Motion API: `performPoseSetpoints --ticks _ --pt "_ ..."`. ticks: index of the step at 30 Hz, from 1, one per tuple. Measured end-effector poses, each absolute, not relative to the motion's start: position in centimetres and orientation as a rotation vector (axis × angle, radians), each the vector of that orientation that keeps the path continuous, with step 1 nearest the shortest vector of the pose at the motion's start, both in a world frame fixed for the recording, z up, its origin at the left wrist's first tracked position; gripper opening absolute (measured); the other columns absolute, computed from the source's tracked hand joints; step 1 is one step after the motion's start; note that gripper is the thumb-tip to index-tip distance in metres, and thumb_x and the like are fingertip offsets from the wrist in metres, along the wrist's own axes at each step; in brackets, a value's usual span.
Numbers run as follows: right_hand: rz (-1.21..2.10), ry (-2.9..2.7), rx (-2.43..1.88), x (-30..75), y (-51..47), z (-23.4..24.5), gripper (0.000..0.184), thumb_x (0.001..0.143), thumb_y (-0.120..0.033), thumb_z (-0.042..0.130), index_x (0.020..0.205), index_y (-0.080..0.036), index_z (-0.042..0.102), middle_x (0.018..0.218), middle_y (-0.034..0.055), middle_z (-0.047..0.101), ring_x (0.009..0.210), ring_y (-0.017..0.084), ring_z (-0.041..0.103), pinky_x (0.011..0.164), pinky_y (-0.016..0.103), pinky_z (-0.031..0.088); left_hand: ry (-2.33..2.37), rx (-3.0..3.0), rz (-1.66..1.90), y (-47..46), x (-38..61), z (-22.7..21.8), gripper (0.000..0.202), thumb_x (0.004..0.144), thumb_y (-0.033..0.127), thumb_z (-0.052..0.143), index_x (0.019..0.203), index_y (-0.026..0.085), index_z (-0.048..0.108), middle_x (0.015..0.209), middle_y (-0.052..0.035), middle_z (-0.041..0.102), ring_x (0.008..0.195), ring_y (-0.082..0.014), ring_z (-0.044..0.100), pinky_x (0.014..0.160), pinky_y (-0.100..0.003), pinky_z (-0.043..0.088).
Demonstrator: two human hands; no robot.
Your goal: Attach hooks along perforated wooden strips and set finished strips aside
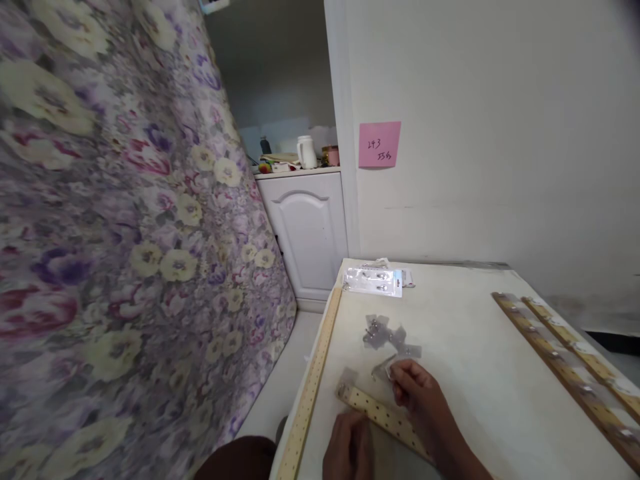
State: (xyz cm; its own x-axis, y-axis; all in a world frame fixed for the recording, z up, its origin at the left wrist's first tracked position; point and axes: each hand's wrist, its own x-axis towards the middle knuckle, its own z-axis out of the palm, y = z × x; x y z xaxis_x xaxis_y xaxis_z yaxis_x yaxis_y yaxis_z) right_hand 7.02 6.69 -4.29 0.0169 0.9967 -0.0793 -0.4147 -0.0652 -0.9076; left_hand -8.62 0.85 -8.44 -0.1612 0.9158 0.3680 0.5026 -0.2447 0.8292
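A short wooden strip with rows of holes (383, 415) lies aslant on the table, with a small clear plastic piece (349, 379) at its far left end. My left hand (349, 445) is at the strip's near edge, fingers curled together; whatever they hold is hidden. Beyond the strip, my right hand (419, 393) pinches a small clear plastic piece (389, 369) between thumb and forefinger, its forearm crossing over the strip's right end. Several more clear plastic pieces with small metal parts (379, 331) lie in a loose pile ahead of it.
A long holed wooden strip (315, 373) runs along the white table's (460, 333) left edge. Two strips carrying clear pieces (560, 363) lie at the right. Clear blister packs (373, 281) sit at the far edge. Floral curtain (150, 233) hangs to the left.
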Motion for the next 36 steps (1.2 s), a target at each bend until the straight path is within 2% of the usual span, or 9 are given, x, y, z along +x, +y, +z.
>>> performPoseSetpoints --ticks 3,5,7,10,16,24,29,32,36 --pt "1.583 -0.825 -0.862 6.3 6.4 -4.6 0.025 0.073 -0.037 0.072 0.071 -0.018 0.057 0.052 -0.0068 0.051 0.045 0.007 0.042 0.046 0.020 0.031 1.617 1.643 1.471 1.3 -8.8 -7.2 0.040 0.085 0.050 0.049 0.108 0.020 0.062 0.098 -0.0093 0.067 0.088 -0.0225 0.063 0.078 -0.033 0.052" --pt "1.650 -0.859 -0.843 5.9 6.4 -5.1 0.027 0.071 -0.038 0.073 0.069 -0.018 0.055 0.051 -0.0072 0.051 0.043 0.006 0.043 0.044 0.019 0.031 1.646 1.575 1.449 1.5 -8.8 -6.5 0.044 0.084 0.051 0.052 0.113 0.019 0.060 0.099 -0.0094 0.068 0.088 -0.0226 0.064 0.080 -0.033 0.053" --pt "1.704 -0.906 -0.835 5.7 6.4 -5.7 0.030 0.069 -0.039 0.075 0.069 -0.018 0.055 0.050 -0.0072 0.053 0.040 0.005 0.043 0.042 0.018 0.030 1.636 1.523 1.405 1.5 -8.7 -5.9 0.041 0.084 0.051 0.052 0.109 0.019 0.061 0.095 -0.0082 0.070 0.084 -0.0215 0.065 0.076 -0.031 0.053" --pt "1.740 -0.963 -0.842 5.6 6.6 -6.4 0.033 0.068 -0.042 0.075 0.068 -0.018 0.054 0.050 -0.0063 0.056 0.036 0.005 0.043 0.038 0.017 0.029 1.542 1.523 1.354 1.3 -8.6 -5.2 0.035 0.087 0.050 0.048 0.093 0.019 0.065 0.085 -0.0057 0.071 0.079 -0.0194 0.065 0.072 -0.026 0.051" --pt "1.687 -1.191 -0.931 5.3 6.4 -6.0 0.030 0.068 -0.042 0.072 0.065 -0.018 0.054 0.041 -0.0071 0.054 0.032 0.006 0.045 0.037 0.018 0.030 1.498 1.532 1.275 0.9 -8.2 -5.3 0.038 0.087 0.051 0.047 0.075 0.019 0.065 0.068 -0.0022 0.067 0.065 -0.0166 0.060 0.063 -0.023 0.046" --pt "1.651 -1.254 -0.973 4.9 5.7 -5.2 0.025 0.067 -0.038 0.069 0.065 -0.019 0.053 0.042 -0.0073 0.056 0.034 0.007 0.046 0.040 0.020 0.035 1.467 1.414 1.220 0.5 -7.9 -6.2 0.043 0.087 0.055 0.045 0.082 0.018 0.064 0.063 -0.0011 0.061 0.058 -0.0148 0.053 0.055 -0.022 0.041" --pt "1.682 -1.305 -0.915 4.8 5.4 -4.8 0.022 0.067 -0.034 0.069 0.066 -0.018 0.053 0.048 -0.0052 0.060 0.038 0.007 0.048 0.042 0.020 0.036 1.390 1.224 1.262 0.7 -8.0 -6.8 0.044 0.084 0.059 0.049 0.079 0.017 0.063 0.057 0.0010 0.057 0.052 -0.0119 0.048 0.051 -0.021 0.038" --pt "1.568 -1.371 -0.999 5.1 5.4 -4.5 0.020 0.075 -0.036 0.060 0.068 -0.019 0.053 0.048 -0.0064 0.056 0.037 0.007 0.045 0.041 0.020 0.035 1.368 1.052 1.218 0.8 -8.1 -6.7 0.047 0.077 0.064 0.054 0.072 0.018 0.058 0.050 0.0041 0.052 0.042 -0.0080 0.041 0.042 -0.019 0.029" --pt "1.083 -1.566 -1.278 6.0 5.8 -4.8 0.024 0.085 -0.036 0.048 0.068 -0.020 0.053 0.051 -0.0047 0.053 0.045 0.011 0.050 0.048 0.024 0.038 1.353 0.885 1.171 0.9 -8.4 -6.2 0.050 0.071 0.067 0.060 0.068 0.018 0.053 0.049 0.0054 0.053 0.037 -0.0047 0.039 0.037 -0.016 0.023"
